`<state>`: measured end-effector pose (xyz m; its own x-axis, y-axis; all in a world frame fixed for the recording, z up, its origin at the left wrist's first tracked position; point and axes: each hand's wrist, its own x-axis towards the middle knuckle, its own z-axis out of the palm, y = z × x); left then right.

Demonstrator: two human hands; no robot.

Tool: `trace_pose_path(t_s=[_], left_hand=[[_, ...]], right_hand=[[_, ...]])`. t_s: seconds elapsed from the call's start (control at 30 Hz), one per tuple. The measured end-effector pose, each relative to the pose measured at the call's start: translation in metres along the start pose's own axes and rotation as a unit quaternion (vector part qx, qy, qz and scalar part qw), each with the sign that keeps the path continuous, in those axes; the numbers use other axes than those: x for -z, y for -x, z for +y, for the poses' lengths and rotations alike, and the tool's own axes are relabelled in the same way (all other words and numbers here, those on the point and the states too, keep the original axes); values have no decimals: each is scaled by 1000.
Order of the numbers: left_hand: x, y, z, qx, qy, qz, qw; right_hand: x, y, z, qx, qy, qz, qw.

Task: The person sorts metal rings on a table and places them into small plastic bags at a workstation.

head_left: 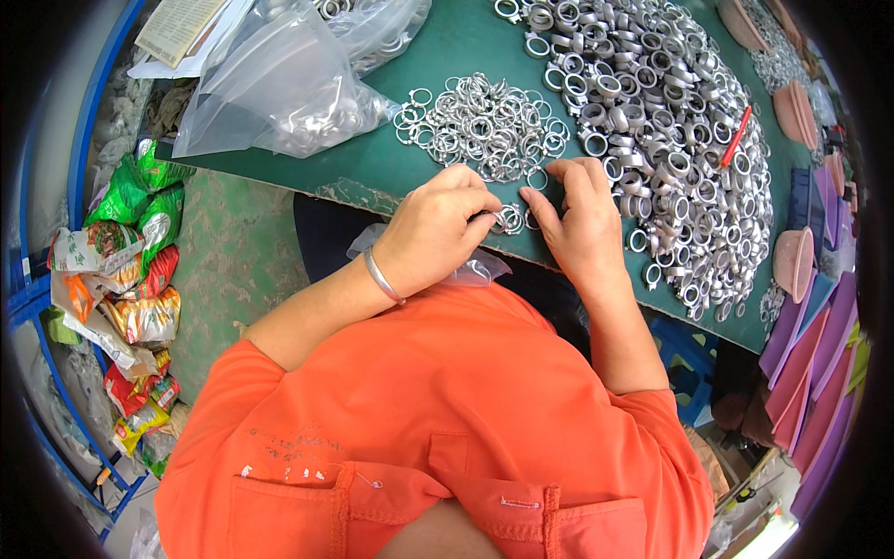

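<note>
At the table's near edge my left hand point(441, 216) is closed, thumb and fingertips pinched at a small cluster of thin silvery metal rings point(508, 220). A bangle circles that wrist. My right hand point(585, 216) is curled to the right of the cluster, its thumb and forefinger at either side of one thin metal ring point(537, 178). Just beyond both hands lies a loose pile of similar thin rings point(484, 126), some with small lugs. Parts of the rings at my left fingertips are hidden.
A large heap of thicker metal rings point(661, 102) covers the right of the green table point(414, 70), a red pen point(736, 137) on it. Clear plastic bags point(289, 93) of parts lie left. Pink bowls point(794, 256) line the right; bagged packets point(140, 279) hang left.
</note>
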<state>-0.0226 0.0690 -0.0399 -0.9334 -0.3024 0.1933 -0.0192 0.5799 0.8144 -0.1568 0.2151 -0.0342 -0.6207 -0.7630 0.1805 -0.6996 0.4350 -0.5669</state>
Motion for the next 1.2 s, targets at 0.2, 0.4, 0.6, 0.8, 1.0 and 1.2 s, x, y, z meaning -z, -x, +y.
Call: trace_pose_path(t_s=[0.2,0.4,0.6,0.8,1.0,1.2], left_hand=[[17,-17,7,36,32,-15,999],[11,-34,-4,-2,-44,-18,999],[9,-40,-7,-7,-73,17,997],[8,-35,-1,-33,-41,31,998],[2,-32,19,-40,59,-19,997],[10,-28,12,-55,72,-53,994]], right_hand=[[1,1,5,-14,-43,-1,999],[8,4,9,-215,-363,-40,906],[19,3,11,-280,-520,-113,799],[17,5,13,-287,-540,-118,782],[17,6,12,-288,-573,-139,754],[17,8,5,-256,-492,-176,813]])
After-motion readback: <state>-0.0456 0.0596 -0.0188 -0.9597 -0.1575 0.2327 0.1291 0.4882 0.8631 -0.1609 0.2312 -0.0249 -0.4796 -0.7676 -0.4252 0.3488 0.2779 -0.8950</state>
